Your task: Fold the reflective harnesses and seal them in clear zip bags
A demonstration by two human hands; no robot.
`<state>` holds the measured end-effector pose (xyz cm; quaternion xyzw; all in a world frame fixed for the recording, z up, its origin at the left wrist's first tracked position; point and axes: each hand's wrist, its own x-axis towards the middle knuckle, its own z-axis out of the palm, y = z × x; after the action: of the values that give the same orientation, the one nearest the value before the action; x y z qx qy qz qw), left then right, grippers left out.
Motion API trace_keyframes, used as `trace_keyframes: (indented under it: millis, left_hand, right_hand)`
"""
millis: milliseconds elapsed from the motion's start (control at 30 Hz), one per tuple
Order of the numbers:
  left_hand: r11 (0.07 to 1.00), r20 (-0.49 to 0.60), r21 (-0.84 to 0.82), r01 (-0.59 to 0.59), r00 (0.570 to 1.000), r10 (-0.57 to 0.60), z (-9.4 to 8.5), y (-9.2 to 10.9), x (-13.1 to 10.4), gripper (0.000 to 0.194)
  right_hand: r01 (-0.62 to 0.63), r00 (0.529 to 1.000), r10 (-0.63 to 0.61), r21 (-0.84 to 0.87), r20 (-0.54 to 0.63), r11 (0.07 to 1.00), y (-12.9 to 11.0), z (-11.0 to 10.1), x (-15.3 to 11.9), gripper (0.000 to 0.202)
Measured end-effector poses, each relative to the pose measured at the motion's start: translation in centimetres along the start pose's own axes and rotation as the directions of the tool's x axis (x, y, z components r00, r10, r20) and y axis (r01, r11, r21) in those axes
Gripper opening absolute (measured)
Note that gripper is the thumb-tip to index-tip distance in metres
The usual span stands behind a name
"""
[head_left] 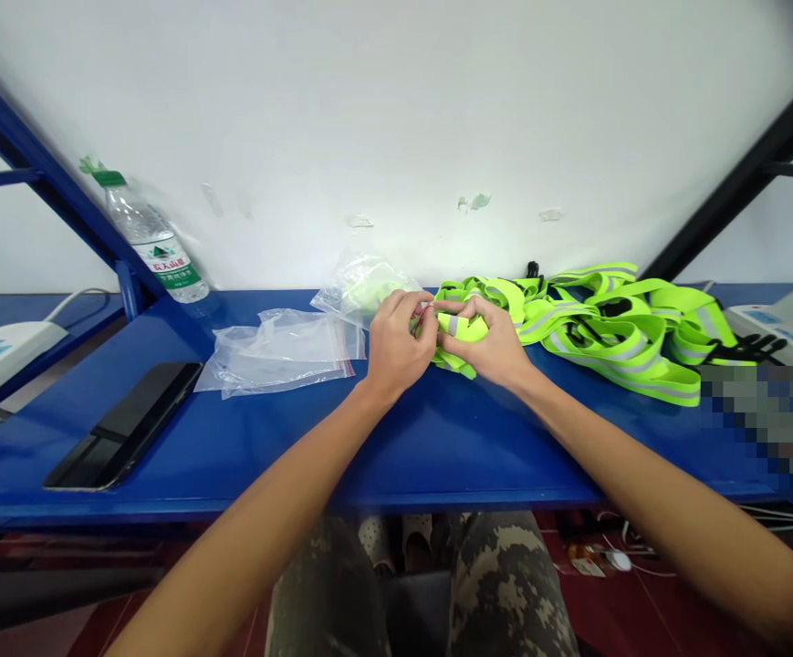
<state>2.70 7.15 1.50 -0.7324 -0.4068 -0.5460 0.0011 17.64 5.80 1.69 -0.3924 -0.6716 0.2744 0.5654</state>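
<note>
My left hand (401, 339) is closed in a pinch on a thin red edge, which looks like the mouth of a clear zip-lock bag (425, 313); most of it is hidden by the fingers. Close beside it, my right hand (488, 339) is closed around a folded neon-yellow reflective strap (452, 323) with a silver stripe. The fingertips of both hands nearly meet. Just behind my left hand lies a filled clear bag (365, 285) with something neon-yellow inside. A tangled pile of reflective straps (615, 333) with black buckles (752, 349) spreads to the right.
Flat zip-lock bags (279, 351) with red edges lie left of my hands on the blue table (396, 456). A black phone (126, 424) rests near the front left. A water bottle (156, 242) leans by the blue frame post. White power strips flank both sides.
</note>
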Motion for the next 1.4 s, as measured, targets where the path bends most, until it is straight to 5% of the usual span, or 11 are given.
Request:
trace_keyframes:
  millis: [233, 367, 567, 700, 900, 1067, 1233, 1400]
  left_hand:
    - [0.996, 0.047, 0.084, 0.008, 0.999, -0.012, 0.2, 0.6, -0.3, 0.021]
    - [0.993, 0.038, 0.110, 0.043, 0.998, -0.048, 0.4, 0.4, -0.6, 0.022]
    - [0.996, 0.090, -0.027, 0.087, 0.992, -0.084, 0.8, -0.8, -0.9, 0.019]
    - [0.990, 0.057, -0.072, 0.122, 0.991, -0.118, 0.8, -1.1, -0.6, 0.019]
    - [0.969, 0.043, -0.141, 0.200, 0.980, -0.196, 0.5, -0.8, -0.1, 0.023]
    - [0.961, 0.059, -0.165, 0.221, 0.975, -0.214, 0.4, -0.5, -0.1, 0.018]
    - [0.969, 0.065, -0.144, 0.199, 0.979, -0.191, 0.4, -0.5, -0.3, 0.014]
    - [0.984, 0.073, -0.098, 0.148, 0.987, -0.141, 0.4, -0.6, -0.4, 0.016]
  right_hand:
    - [-0.201, 0.946, 0.230, 0.144, -0.228, 0.969, 1.5, -0.9, 0.8, 0.048]
    - [-0.336, 0.863, 0.442, 0.376, -0.243, 0.863, 1.7, -1.5, 1.4, 0.053]
    - [-0.347, 0.816, 0.522, 0.514, -0.248, 0.785, 1.4, -2.1, 1.9, 0.050]
    - [-0.379, 0.818, 0.545, 0.538, -0.186, 0.753, 1.0, -2.5, 1.9, 0.050]
    - [-0.373, 0.881, 0.470, 0.519, -0.063, 0.769, 0.9, -2.8, 1.6, 0.049]
    - [-0.375, 0.871, 0.484, 0.527, -0.079, 0.763, 1.3, -2.3, 1.5, 0.055]
    - [-0.378, 0.899, 0.438, 0.504, -0.001, 0.776, 1.2, -2.0, 1.3, 0.065]
    - [-0.418, 0.883, 0.467, 0.502, 0.031, 0.757, 0.7, -1.5, 0.9, 0.051]
